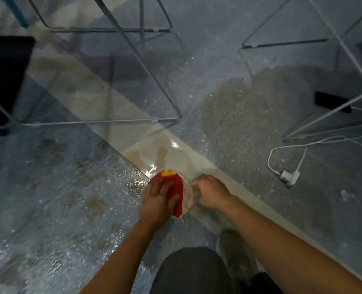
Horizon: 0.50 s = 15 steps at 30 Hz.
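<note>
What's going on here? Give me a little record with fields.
Activity: seemingly wiping a wet floor
Left hand: flat on the red cloth
Right hand: fingers curled at the pale cloth edge; grip unclear
Floor: speckled, glistening, with a beige strip
Nearby: white charger with cable, dark phone, metal frame legs

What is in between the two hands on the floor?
A red and whitish cloth lies between the left hand and the right hand, seen in the head view.

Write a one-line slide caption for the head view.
Left hand presses a red cloth flat on the wet floor while the right hand grips its pale edge.
</note>
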Each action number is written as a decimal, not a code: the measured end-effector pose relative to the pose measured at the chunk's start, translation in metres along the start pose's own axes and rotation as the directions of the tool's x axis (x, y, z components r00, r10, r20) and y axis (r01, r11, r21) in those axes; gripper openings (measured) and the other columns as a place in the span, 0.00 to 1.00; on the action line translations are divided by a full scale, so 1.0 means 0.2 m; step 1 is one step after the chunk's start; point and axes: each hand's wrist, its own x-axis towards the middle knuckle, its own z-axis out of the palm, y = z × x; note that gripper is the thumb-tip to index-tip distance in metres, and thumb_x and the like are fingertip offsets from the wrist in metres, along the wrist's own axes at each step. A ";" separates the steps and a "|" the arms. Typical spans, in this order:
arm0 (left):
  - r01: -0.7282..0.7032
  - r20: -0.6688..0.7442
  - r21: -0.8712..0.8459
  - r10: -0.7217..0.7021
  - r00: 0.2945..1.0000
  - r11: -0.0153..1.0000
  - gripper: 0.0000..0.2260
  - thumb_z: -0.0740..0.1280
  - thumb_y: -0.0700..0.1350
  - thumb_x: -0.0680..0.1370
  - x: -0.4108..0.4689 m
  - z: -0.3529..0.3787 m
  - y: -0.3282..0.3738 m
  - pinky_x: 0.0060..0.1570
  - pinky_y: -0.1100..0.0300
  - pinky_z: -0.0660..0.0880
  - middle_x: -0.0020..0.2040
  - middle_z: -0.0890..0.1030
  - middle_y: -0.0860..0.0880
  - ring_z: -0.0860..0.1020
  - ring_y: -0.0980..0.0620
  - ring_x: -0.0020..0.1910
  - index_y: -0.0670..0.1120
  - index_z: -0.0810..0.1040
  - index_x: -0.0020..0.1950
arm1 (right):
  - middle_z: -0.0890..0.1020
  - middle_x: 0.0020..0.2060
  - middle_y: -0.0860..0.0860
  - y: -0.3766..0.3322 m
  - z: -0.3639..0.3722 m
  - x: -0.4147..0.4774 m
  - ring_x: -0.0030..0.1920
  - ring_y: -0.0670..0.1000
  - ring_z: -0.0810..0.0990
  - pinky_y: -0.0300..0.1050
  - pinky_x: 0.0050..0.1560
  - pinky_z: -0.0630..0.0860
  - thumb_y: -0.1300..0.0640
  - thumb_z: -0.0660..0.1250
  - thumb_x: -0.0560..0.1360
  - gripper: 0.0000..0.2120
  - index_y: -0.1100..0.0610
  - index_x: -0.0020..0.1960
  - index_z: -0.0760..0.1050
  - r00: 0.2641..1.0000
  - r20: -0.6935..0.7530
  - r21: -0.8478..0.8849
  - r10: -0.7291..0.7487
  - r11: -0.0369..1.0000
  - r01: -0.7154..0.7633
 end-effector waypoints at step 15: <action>-0.160 -0.150 0.285 0.209 0.966 0.945 0.30 0.55 0.61 0.87 0.03 0.49 -0.04 0.81 0.28 0.51 0.89 0.49 0.42 0.47 0.36 0.87 0.56 0.53 0.88 | 0.51 0.83 0.57 0.12 0.18 0.14 0.81 0.59 0.55 0.55 0.77 0.63 0.50 0.75 0.74 0.48 0.51 0.83 0.49 0.995 -0.077 -0.150 0.067 0.986 -0.078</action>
